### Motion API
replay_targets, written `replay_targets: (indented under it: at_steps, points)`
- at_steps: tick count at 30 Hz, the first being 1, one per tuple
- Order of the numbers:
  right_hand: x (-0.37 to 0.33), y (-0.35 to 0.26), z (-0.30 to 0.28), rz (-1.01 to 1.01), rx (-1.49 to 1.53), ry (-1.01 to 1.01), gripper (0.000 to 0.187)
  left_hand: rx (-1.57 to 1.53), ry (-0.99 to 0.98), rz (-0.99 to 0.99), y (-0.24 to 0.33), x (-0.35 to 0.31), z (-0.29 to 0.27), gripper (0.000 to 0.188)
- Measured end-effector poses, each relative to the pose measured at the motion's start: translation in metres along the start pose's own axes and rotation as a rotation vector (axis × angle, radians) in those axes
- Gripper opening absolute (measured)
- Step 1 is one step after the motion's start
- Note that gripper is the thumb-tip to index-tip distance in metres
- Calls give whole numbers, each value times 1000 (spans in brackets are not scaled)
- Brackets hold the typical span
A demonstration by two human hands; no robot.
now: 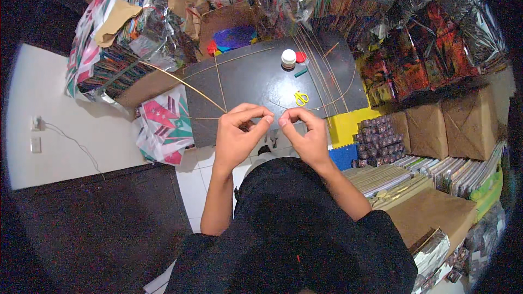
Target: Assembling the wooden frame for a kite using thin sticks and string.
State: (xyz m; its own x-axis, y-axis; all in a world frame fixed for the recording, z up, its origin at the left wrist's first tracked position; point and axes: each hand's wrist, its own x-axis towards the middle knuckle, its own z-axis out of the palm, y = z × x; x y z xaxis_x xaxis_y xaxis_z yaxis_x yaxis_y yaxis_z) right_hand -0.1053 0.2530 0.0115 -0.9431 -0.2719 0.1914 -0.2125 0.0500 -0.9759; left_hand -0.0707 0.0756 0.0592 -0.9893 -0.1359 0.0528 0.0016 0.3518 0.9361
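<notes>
My left hand and my right hand are raised side by side over the near edge of the dark table. Each has thumb and forefinger pinched together, the tips a little apart from the other hand's. Whatever lies in the pinches is too fine to make out. Thin wooden sticks meet beside my left hand, one slanting far out to the left. Beyond my right hand lie yellow scissors, a green pen-like stick, a white jar and a red round lid.
Several long thin sticks lie across the table's right side. Wrapped bundles stand at the left, with patterned sheets below. At the right are small dark stacked boxes, brown paper packages and a yellow mat.
</notes>
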Motion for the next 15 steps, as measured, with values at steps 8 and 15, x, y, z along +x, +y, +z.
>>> replay_targets:
  at_steps: [8, 15]
  points:
    - [-4, 1, 6, 42, 51, 4, 16, -52, 20, -33, 0, -3, 5, 11]
    - [-7, 4, 9, -11, 57, 30, 16, -3, 14, -47, 5, -5, 6, 12]
